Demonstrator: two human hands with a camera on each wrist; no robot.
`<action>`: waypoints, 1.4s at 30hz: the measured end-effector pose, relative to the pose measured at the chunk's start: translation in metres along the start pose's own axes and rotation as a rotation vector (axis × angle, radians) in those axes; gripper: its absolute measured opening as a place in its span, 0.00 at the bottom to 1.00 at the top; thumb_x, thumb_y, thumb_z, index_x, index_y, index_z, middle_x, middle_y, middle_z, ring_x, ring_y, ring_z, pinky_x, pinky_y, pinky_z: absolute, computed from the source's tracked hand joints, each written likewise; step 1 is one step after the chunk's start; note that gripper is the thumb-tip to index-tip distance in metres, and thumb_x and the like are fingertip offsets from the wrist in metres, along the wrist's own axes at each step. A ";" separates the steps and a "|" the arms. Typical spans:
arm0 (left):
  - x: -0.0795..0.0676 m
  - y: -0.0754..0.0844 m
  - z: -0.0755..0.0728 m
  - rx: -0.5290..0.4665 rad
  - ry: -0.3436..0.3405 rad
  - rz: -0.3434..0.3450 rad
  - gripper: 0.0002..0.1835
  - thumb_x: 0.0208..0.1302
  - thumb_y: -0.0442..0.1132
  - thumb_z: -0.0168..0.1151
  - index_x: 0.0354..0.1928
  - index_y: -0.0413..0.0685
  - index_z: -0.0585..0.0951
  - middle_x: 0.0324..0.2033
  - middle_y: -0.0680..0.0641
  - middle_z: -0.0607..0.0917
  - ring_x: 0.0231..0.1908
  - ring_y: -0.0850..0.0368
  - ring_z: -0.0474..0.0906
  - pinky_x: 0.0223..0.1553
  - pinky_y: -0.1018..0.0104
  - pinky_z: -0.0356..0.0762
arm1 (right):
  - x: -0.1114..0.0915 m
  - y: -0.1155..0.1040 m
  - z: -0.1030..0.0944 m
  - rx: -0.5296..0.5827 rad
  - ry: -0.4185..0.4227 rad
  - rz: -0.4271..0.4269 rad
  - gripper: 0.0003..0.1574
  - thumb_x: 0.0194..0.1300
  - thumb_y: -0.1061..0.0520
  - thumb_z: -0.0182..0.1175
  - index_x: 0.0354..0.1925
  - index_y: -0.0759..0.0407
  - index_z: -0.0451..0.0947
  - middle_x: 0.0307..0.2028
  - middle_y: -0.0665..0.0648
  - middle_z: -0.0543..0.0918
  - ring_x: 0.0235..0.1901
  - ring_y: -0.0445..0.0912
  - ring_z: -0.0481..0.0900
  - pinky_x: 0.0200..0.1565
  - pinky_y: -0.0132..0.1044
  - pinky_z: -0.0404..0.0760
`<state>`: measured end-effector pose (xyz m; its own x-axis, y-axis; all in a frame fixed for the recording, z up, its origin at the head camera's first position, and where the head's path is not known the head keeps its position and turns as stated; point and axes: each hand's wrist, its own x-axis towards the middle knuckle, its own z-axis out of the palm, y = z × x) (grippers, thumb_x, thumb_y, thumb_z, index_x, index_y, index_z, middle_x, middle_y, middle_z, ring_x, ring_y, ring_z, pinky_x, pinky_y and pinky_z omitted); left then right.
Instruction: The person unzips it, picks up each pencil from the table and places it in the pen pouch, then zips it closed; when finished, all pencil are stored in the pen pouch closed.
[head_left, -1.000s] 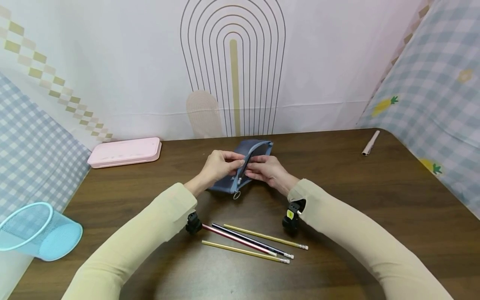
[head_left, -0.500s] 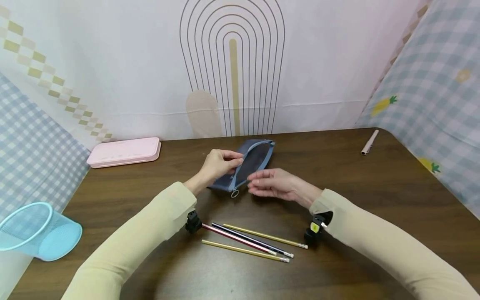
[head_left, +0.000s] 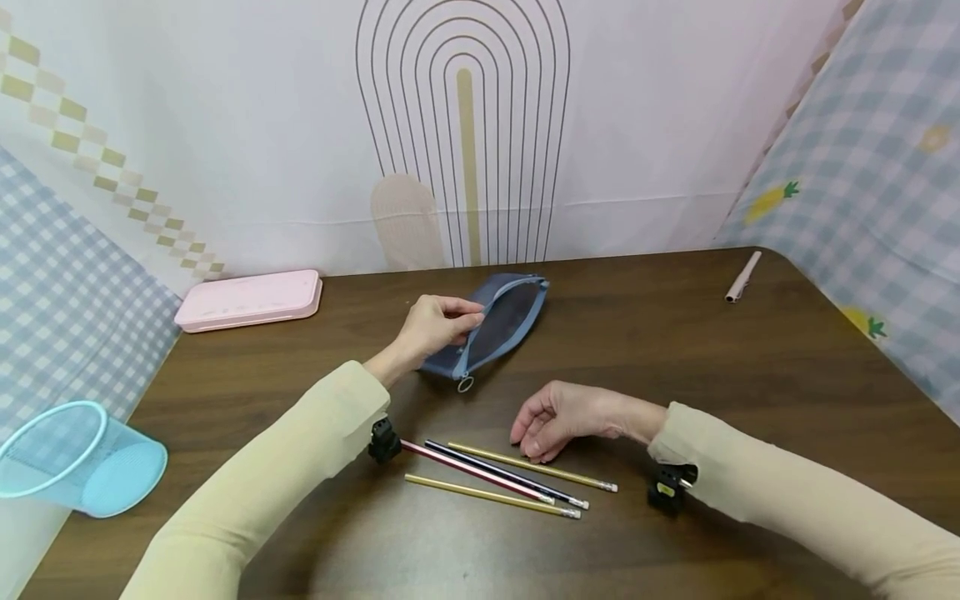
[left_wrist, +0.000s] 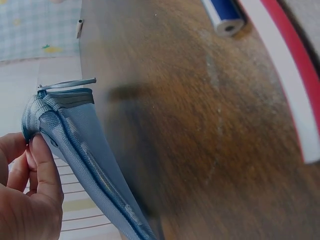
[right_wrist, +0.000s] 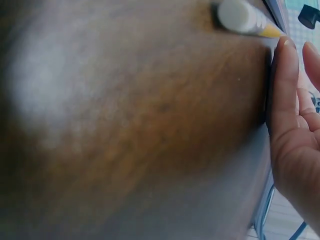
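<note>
My left hand [head_left: 429,329] pinches the near side of the mouth of a blue zip pencil pouch [head_left: 512,315], which gapes open toward the right. A ring pull [head_left: 465,383] hangs at the pouch's front corner. My right hand [head_left: 564,419] is just above a gold pencil [head_left: 573,477], its fingers loosely bent. In the right wrist view, thumb and fingertips stand apart near that pencil's eraser end [right_wrist: 237,16]; nothing is held. Alongside lie a dark blue pencil [head_left: 497,469], a red-and-white pencil [head_left: 472,471] and a second gold pencil [head_left: 487,495].
A pink pencil case [head_left: 251,302] lies at the table's back left. On the left edge, a light blue mesh cup [head_left: 120,475] lies tipped on its side. A pale pink pen [head_left: 743,277] is at the back right. Patterned cloth [head_left: 645,125] hangs behind the table.
My right hand has left the pouch's mouth and come toward me, down to the pencils. The pouch gapes wider than before. My left hand keeps its pinch on the pouch.
</note>
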<state>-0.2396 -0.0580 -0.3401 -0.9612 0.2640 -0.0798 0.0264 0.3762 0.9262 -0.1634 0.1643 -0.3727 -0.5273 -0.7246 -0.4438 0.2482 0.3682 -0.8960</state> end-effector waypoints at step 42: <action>0.001 -0.004 -0.001 0.002 0.008 -0.017 0.12 0.61 0.37 0.64 0.46 0.41 0.84 0.40 0.43 0.85 0.31 0.65 0.79 0.35 0.68 0.83 | 0.005 -0.006 0.022 -0.709 0.206 -0.252 0.06 0.46 0.66 0.60 0.22 0.56 0.78 0.14 0.40 0.67 0.17 0.30 0.63 0.22 0.23 0.62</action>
<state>-0.2409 -0.0599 -0.3433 -0.9638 0.2499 -0.0928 0.0101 0.3821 0.9241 -0.1496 0.1452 -0.3701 -0.6561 -0.7388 -0.1542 -0.4413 0.5413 -0.7157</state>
